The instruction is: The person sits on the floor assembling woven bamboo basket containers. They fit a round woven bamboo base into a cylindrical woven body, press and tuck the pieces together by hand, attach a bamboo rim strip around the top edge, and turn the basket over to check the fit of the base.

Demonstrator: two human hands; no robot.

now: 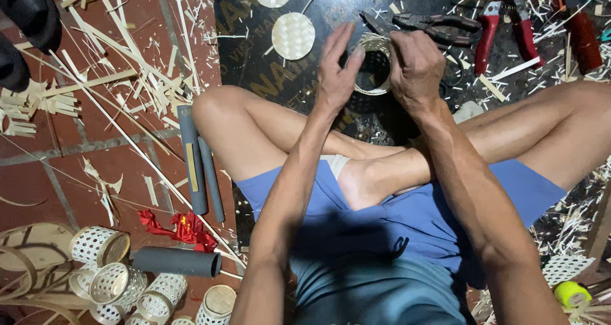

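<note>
I sit cross-legged on the floor in blue shorts. Between my hands is a small round woven bamboo basket, its dark opening facing me. My right hand grips its right rim with curled fingers. My left hand presses flat against its left side, fingers stretched upward. Just beyond the basket lie two woven round discs on a dark board.
Pliers and red-handled cutters lie on the board at the top right. Grey tubes and a red cloth lie at my left knee. Several finished small woven baskets sit at bottom left. Bamboo strips litter the brick floor.
</note>
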